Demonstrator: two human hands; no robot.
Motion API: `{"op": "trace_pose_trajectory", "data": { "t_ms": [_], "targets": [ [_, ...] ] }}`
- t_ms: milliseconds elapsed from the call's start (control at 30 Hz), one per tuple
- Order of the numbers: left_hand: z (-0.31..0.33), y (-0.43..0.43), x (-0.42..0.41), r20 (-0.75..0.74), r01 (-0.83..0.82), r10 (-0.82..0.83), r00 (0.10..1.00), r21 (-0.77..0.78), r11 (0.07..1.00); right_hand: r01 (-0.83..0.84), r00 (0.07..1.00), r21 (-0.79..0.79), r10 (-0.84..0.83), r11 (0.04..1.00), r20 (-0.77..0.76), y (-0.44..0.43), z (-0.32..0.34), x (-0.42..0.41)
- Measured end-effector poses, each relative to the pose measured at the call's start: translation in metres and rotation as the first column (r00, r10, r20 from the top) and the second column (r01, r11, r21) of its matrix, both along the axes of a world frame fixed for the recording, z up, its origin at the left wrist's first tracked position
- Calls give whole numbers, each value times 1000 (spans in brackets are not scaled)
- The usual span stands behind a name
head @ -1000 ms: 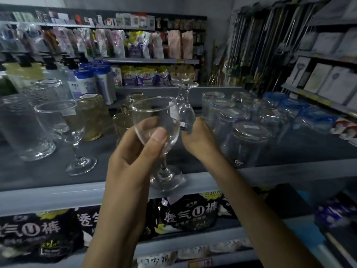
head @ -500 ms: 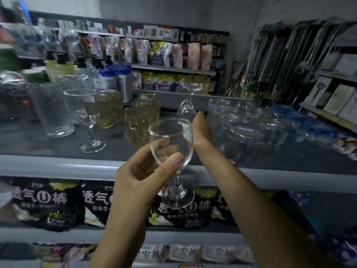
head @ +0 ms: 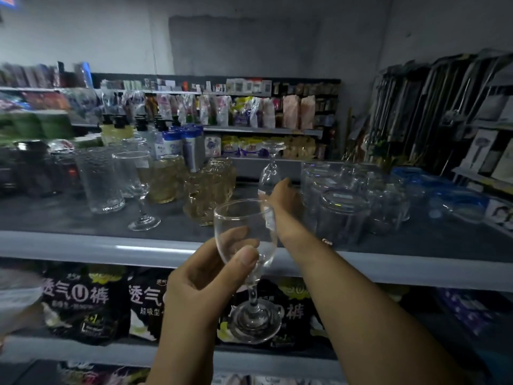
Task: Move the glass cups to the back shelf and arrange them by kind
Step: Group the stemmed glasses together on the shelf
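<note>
The person stands close to a grey metal shelf (head: 83,245). Their left hand (head: 202,282) holds a clear stemmed wine glass (head: 245,237) upright in the air just in front of the shelf's edge. The thumb and curled fingers wrap the bowl, and the stem and foot hang free below, a grip that seems meant for carrying it off. The right hand (head: 283,198) reaches further in to an upside-down stemmed glass (head: 270,173) standing on its rim, foot uppermost, between the ribbed amber glass cups (head: 208,190) and a cluster of clear tumblers turned mouth down (head: 341,212). It appears to close round the lower bowl, though its fingertips are hidden behind the glass, so I cannot see how firm that hold is. My guess is that the two matching glasses are being gathered as one kind. A third upright stemmed goblet (head: 138,187) waits to the left, beside a tall dimpled clear tumbler (head: 100,179). The light is dim. The far left of the shelf blurs into dark shapes I cannot name, and the tumblers overlap so much that counting them is hopeless. Black packets with white lettering (head: 83,298) fill the shelf below. I cannot tell which rack is the back shelf.
</note>
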State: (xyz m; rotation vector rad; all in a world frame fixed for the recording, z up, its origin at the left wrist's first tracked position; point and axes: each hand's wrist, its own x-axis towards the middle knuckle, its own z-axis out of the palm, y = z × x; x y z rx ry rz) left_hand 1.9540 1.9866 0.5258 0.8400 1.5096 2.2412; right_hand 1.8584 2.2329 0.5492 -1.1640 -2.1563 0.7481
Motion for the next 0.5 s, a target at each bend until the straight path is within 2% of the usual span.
{"op": "trace_pose_trajectory", "data": {
  "t_ms": [233,333,500],
  "targets": [
    [7,1,4,-15,-22,23,1000,60,998,1,999,-64,1,998,32,-3,9,10],
    [6,0,3,9,-60,60,998,90,994,2,1000,-55,-3,998,-11,-9,6,8],
    [6,1,2,-9,-33,34,999,88,996,3,1000,-40,-4,999,-7,-10,6,9]
  ]
}}
